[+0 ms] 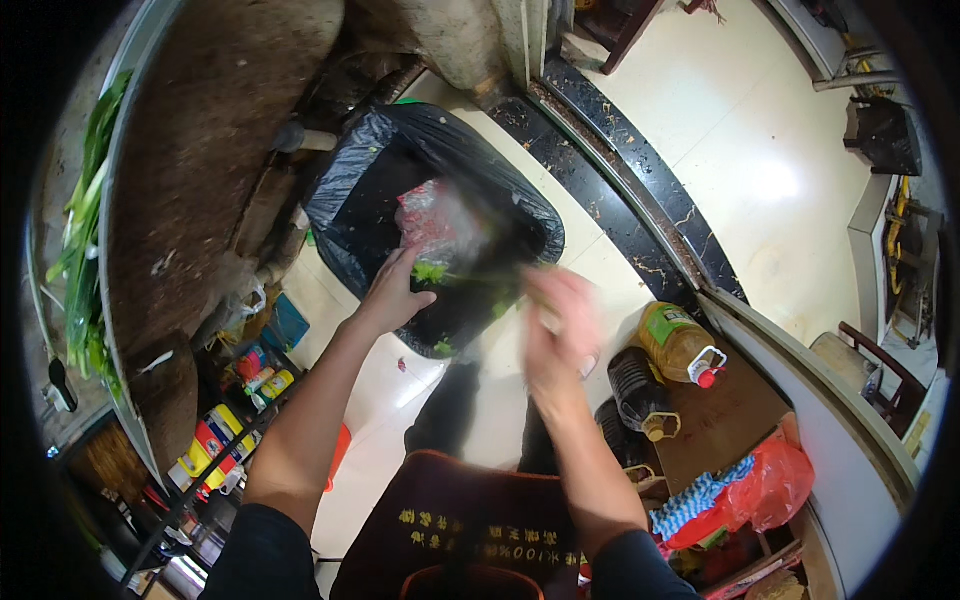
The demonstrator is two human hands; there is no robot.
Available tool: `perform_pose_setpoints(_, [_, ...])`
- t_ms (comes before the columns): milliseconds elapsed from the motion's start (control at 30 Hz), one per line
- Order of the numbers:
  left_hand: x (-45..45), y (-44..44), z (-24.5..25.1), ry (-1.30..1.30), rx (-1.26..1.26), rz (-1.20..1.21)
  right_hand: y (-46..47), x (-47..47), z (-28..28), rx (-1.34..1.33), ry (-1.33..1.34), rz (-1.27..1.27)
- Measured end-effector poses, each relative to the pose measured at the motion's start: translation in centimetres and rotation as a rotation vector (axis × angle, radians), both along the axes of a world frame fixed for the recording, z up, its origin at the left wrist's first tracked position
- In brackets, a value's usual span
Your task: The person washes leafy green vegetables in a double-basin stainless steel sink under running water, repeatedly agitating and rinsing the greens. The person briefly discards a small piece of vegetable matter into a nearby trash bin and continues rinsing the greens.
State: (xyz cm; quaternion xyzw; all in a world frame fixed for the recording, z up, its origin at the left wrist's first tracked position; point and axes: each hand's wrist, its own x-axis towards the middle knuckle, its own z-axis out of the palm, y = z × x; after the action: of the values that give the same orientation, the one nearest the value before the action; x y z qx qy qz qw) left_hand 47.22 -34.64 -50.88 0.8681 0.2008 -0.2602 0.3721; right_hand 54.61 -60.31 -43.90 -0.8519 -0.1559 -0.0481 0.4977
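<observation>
Below me stands a bin lined with a black plastic bag [352, 180]. Crumpled clear plastic with red parts [435, 217] lies inside it, blurred at its right. My left hand [394, 292] is over the near left of the bin, fingers apart, beside a bit of green leaf [429, 271]; no object shows in its grasp. My right hand [559, 326] is motion-blurred at the bin's right edge, its fingers bent; whether it holds something is unclear. More green scraps [442, 346] cling to the bag's near edge.
Leafy green stalks [86, 240] lie on the counter at left, above shelves with packets [217, 442]. At right are a yellow oil bottle [671, 337], a dark bottle [637, 382], a cardboard box [720, 420] and a red plastic bag [772, 480]. A dark stone door sill [600, 187] crosses the floor.
</observation>
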Motion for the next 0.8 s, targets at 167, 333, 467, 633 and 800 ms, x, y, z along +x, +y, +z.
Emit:
perform_pose_setpoints(167, [-2.4, 0.6, 5.1, -0.124, 0.153, -0.057, 3.3, -2.6, -2.9, -0.014, 0.256, -0.189])
perform_pose_setpoints(333, [-6.4, -1.3, 7.3, -0.203, 0.147, 0.045, 1.8, -5.2, -6.3, 0.071, 1.058, -0.321])
perform_pose_setpoints(467, [-11.9, -2.0, 8.9, -0.17, 0.025, 0.209, 2.6, -5.2, -7.1, -0.239, 0.75, -0.303])
perform_pose_setpoints(633, [-22.1, -0.1, 10.2, -0.006, -0.036, 0.318, 4.7, -5.2, -7.3, -0.56, 0.451, -0.307])
perform_pose_setpoints(800, [-33.4, 1.0, 12.6, 0.304, 0.001, 0.521, 5.4, -4.9, -4.8, -0.372, 0.653, -0.285])
